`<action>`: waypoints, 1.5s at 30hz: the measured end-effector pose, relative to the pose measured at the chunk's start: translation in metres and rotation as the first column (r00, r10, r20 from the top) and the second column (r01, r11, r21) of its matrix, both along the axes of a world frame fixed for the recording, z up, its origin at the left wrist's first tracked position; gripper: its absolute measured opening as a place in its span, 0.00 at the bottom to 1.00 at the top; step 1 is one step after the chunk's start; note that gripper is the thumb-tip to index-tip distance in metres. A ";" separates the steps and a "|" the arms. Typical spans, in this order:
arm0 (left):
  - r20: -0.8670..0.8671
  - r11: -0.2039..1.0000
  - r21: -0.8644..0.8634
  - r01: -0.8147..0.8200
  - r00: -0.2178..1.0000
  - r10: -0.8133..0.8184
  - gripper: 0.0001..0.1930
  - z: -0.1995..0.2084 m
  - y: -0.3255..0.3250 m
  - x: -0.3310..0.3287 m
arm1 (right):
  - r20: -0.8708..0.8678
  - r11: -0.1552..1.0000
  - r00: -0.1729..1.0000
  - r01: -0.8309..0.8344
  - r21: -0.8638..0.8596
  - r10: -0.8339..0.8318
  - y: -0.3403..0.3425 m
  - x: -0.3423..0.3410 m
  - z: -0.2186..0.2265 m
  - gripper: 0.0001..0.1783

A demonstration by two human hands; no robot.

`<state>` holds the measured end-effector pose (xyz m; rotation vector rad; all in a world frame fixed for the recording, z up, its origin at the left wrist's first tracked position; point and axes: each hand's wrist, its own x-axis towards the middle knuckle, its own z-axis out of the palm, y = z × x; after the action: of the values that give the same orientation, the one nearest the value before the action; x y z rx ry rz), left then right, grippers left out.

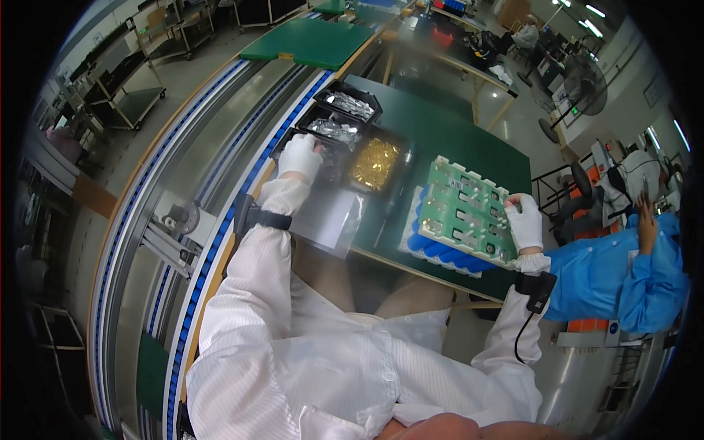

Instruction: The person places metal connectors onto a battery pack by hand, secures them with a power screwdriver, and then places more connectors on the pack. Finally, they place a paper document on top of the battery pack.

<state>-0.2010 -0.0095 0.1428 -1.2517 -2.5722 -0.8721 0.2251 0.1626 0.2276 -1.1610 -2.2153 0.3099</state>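
Note:
My left hand [301,157], in a white glove with bare fingertips, is over the nearest black bin at the left of the green tabletop. Its fingers are bent and partly hidden; whatever they pinch is too small to make out. My right hand [524,222], gloved the same way, is at the right edge of a battery pack [469,209]. That pack has blue cylindrical cells under a green top plate with metal tabs. The right thumb and forefinger curl together beside the plate, and I cannot make out anything between them.
A tray of small gold-coloured parts [375,164] lies between the bins and the pack. Farther black bins [350,104] hold silvery parts in clear bags. A clear plastic sheet [326,220] lies near me. The conveyor [213,183] runs along the left. A person in blue [601,271] is at the right.

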 end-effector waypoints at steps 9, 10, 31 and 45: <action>-0.115 0.977 -0.174 -0.126 0.988 0.107 0.12 -0.016 0.017 0.003 | 0.145 0.934 0.924 -0.356 -0.020 0.355 0.020 -0.170 0.036 0.08; -0.094 0.977 -0.176 -0.118 0.990 0.103 0.13 -0.017 0.019 0.003 | 0.187 0.922 0.903 -0.385 -0.045 0.387 0.027 -0.194 0.032 0.09; 0.088 0.999 -0.038 -0.023 0.996 0.026 0.09 -0.011 0.012 0.001 | 0.784 0.964 0.571 -0.236 -0.127 0.243 0.135 -0.442 -0.122 0.12; 0.062 1.000 -0.011 0.011 0.998 -0.010 0.09 -0.009 0.023 -0.002 | 0.554 0.954 0.783 -0.292 -0.072 0.282 0.147 -0.432 -0.106 0.12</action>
<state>-0.2035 0.0139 0.1341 -1.2614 -2.6242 -0.9145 -0.2065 0.3092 0.1220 -0.9821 -2.9193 0.0667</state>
